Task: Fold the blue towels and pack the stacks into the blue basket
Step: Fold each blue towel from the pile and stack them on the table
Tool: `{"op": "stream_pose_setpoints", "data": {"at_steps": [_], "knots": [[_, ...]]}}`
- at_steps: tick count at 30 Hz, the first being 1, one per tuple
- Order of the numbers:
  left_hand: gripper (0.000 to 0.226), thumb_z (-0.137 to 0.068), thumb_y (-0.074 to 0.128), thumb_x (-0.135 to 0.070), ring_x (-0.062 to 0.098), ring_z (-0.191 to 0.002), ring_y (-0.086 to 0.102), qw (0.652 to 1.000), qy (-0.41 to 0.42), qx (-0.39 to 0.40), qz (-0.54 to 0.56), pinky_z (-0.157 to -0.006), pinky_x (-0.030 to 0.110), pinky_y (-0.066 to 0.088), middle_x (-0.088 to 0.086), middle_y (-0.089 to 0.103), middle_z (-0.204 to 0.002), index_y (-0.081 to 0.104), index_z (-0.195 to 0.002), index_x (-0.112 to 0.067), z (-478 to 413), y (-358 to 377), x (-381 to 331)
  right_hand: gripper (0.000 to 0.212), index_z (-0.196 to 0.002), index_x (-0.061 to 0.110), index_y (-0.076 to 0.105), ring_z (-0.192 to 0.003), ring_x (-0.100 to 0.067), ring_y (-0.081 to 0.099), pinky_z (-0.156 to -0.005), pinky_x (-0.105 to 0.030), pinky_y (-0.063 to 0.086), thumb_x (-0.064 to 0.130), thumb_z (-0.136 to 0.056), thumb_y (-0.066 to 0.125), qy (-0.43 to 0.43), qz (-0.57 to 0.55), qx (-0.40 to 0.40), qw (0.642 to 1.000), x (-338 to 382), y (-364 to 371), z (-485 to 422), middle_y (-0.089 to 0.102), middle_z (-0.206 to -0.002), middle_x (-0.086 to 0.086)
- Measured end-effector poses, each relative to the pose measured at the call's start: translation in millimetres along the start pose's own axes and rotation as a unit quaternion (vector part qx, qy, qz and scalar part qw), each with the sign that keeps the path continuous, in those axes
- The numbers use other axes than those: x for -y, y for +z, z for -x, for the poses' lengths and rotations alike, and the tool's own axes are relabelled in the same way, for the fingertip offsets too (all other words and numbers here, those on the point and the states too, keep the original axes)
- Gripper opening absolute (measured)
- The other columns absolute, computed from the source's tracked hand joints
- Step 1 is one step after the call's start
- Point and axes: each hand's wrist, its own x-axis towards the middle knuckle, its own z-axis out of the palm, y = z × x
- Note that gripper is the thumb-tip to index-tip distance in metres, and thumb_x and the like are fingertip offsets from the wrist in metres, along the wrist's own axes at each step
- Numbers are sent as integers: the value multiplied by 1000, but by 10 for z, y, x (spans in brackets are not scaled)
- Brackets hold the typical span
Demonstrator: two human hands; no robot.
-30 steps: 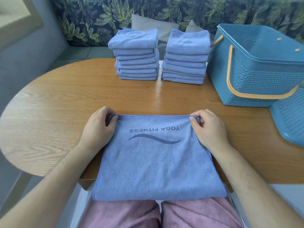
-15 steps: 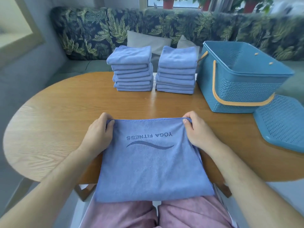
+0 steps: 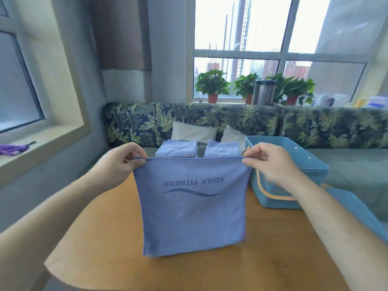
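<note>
Blue "YOGA FITNESS" microfibre towel (image 3: 192, 208) hanging upright over oval wooden table (image 3: 100, 244), top corners pinched by left hand (image 3: 121, 162) and right hand (image 3: 267, 162). Behind, partly hidden: two stacks of folded blue towels (image 3: 197, 148). Blue woven plastic basket (image 3: 294, 164) just right, open-topped. Bare tabletop left and front

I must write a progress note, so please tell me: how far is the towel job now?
Done: two stacks of folded towels stand on the table behind the held one. In hand: the left hand and the right hand pinch the top corners of a blue towel, lifted and hanging. Left: folding it, then packing; no towels show in the visible part of the blue basket.
</note>
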Motion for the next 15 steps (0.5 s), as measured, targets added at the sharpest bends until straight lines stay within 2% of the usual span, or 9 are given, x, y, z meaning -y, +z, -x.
{"op": "stream_pose_setpoints", "data": {"at_steps": [3, 6, 8, 9, 11, 13, 15], "knots": [[21, -86, 79, -20, 4, -65, 55, 999, 17, -23, 21, -67, 29, 46, -10, 63, -78, 70, -88, -39, 22, -361, -197, 19, -94, 18, 74, -84, -19, 71, -82, -28, 56, 6, -83, 82, -34, 27, 29, 999, 436, -284, 52, 75, -92, -8], [24, -86, 80, -23, 1, -71, 60, 999, 37, -32, 0, -72, 22, 47, -18, 66, -80, 72, -96, -43, 48, -627, -313, 16, -94, 28, 78, -75, -4, 69, -74, -13, 52, 15, -86, 80, -66, 79, 64, 993, 751, -528, 114, 76, -82, 7], [24, -87, 78, -24, -3, -77, 65, 998, 51, -37, -29, -72, 15, 49, -21, 72, -84, 73, -94, -46, 52, -759, -416, 12, -90, 32, 78, -67, 0, 64, -65, -11, 47, 20, -88, 79, -90, 121, 71, 986, 913, -616, 133, 74, -77, 12], [24, -87, 78, -24, -3, -77, 66, 997, 52, -38, -41, -72, 16, 50, -19, 73, -84, 72, -91, -47, 38, -803, -462, 11, -88, 32, 77, -67, -3, 64, -65, -14, 48, 21, -89, 78, -96, 134, 69, 984, 970, -633, 126, 74, -77, 10], [20, -87, 77, -28, 5, -70, 64, 996, 37, -45, -64, -72, 28, 52, -13, 72, -79, 70, -85, -46, -19, -840, -516, 9, -87, 28, 74, -61, -13, 64, -60, -23, 50, 20, -92, 74, -85, 143, 63, 984, 1012, -606, 71, 74, -78, 5], [16, -88, 76, -32, 14, -66, 62, 995, 9, -52, -82, -68, 35, 51, -9, 70, -76, 68, -82, -44, -98, -813, -537, 7, -90, 24, 69, -48, -13, 62, -48, -18, 44, 19, -95, 70, -60, 140, 64, 986, 978, -532, -18, 73, -73, 6], [14, -90, 73, -30, 9, -60, 62, 995, -11, -56, -83, -62, 34, 49, -14, 69, -70, 67, -80, -38, -191, -729, -524, 3, -94, 17, 66, -54, -15, 70, -45, -16, 43, 16, -97, 67, -32, 115, 73, 990, 917, -441, -119, 74, -70, 1]]}}
